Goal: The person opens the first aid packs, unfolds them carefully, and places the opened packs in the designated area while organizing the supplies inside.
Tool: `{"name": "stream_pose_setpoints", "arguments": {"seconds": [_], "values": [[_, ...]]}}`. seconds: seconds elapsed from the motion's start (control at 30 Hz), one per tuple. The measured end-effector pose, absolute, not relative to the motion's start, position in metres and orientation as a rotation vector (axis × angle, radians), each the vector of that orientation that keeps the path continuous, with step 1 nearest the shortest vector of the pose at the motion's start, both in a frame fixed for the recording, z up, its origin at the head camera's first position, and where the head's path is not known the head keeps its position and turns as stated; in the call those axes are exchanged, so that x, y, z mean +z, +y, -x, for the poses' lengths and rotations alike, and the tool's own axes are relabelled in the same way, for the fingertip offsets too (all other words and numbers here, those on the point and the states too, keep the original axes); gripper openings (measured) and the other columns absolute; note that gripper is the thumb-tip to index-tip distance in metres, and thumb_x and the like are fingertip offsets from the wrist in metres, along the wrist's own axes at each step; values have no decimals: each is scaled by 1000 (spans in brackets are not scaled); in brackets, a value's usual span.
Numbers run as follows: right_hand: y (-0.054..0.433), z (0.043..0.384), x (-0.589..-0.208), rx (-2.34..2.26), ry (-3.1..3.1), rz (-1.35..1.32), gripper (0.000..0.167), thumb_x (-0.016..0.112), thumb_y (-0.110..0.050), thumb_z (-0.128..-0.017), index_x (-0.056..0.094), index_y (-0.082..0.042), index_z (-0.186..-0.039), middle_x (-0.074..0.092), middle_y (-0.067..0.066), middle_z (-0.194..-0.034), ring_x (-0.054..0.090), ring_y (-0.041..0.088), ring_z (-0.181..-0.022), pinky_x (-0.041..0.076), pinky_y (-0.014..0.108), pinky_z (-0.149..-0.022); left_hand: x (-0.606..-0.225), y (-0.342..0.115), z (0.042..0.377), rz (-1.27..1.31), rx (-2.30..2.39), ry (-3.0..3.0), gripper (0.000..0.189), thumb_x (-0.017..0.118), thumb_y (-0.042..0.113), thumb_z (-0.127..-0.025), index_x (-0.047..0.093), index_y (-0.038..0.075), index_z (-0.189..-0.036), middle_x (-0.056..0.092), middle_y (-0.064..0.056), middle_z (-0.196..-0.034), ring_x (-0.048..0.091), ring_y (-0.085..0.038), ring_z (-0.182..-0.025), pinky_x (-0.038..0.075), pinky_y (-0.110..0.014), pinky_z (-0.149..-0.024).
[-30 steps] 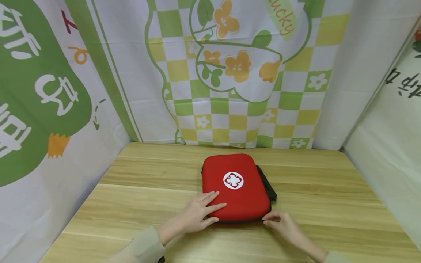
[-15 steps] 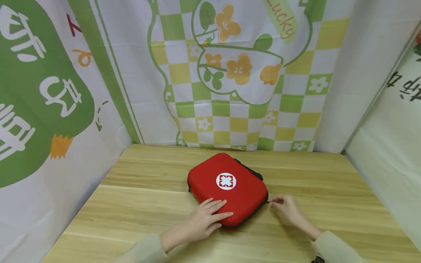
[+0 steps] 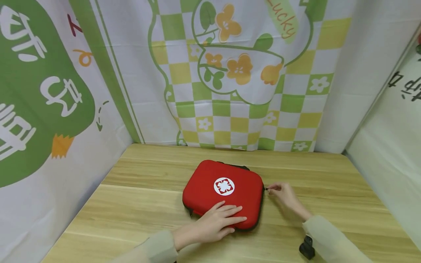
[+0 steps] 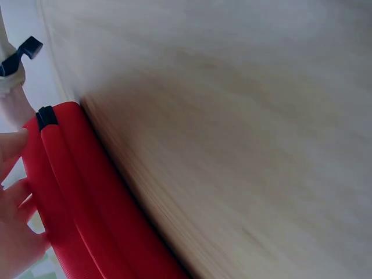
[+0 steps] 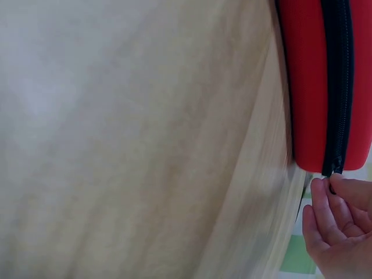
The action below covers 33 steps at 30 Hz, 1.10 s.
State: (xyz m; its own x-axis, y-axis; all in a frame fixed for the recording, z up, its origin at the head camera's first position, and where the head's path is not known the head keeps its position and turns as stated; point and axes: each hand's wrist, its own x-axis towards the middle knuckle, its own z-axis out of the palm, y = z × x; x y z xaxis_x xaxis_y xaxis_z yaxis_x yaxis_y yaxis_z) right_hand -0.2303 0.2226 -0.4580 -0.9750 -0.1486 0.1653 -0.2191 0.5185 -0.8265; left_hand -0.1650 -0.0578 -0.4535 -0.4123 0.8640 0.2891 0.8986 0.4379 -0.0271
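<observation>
A red first-aid case with a white cross emblem lies on the wooden table, turned at an angle. Its black carry handle is on the far side. My left hand rests on the lid's near part, fingers spread. At the case's right end, my right hand pinches the black zipper pull between thumb and fingertips. The right wrist view shows that zipper pull and the black zipper along the side, closed where it shows. In the left wrist view, the red side stands near my fingers.
The wooden table extends around the case on all sides. A printed curtain hangs behind its far edge, and white cloth panels stand left and right. A black object hangs at the right sleeve.
The case has rotated counterclockwise, its handle going from the right side to the far side. My right hand has moved away from me with the zipper pull; my left has shifted right.
</observation>
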Motion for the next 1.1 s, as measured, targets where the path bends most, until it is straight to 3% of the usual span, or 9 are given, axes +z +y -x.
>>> {"name": "stream_pose_setpoints", "arguments": {"seconds": [0.33,0.5,0.7,0.9,1.1], "values": [[224,241,-461,1393,-2684,-304,10,58,8,-77,63,14,-84,65,21,-78,60,18,-69,47,19,-61,-446,-48,166,1597,-71,-2457,50,57,30,-86,41,26,-133,36,0,-139,33,-15,-127,31,-43,-99],[224,239,-463,1373,-2673,-357,9,59,9,-77,63,13,-83,64,21,-79,60,19,-71,47,19,-62,-444,-62,170,1471,-92,-2535,46,60,30,-83,48,29,-128,39,-5,-136,37,-25,-123,31,-46,-99],[225,235,-464,1406,-2650,-393,7,58,11,-76,61,14,-82,64,21,-76,60,17,-67,48,19,-60,-447,-73,168,1330,-169,-2632,43,55,35,-86,46,32,-128,39,-8,-136,35,-34,-122,27,-56,-97],[228,218,-461,1420,-2702,-552,7,58,10,-77,61,14,-82,64,20,-77,62,21,-69,50,21,-61,-451,-73,167,1304,-200,-2591,42,55,35,-86,48,32,-127,42,-8,-133,39,-34,-120,29,-57,-95],[229,188,-458,1456,-2740,-741,6,60,8,-76,62,11,-81,64,17,-74,60,11,-66,50,21,-58,-450,-73,168,1314,-196,-2581,42,56,35,-85,49,31,-127,43,-8,-133,40,-33,-119,30,-57,-94]]}}
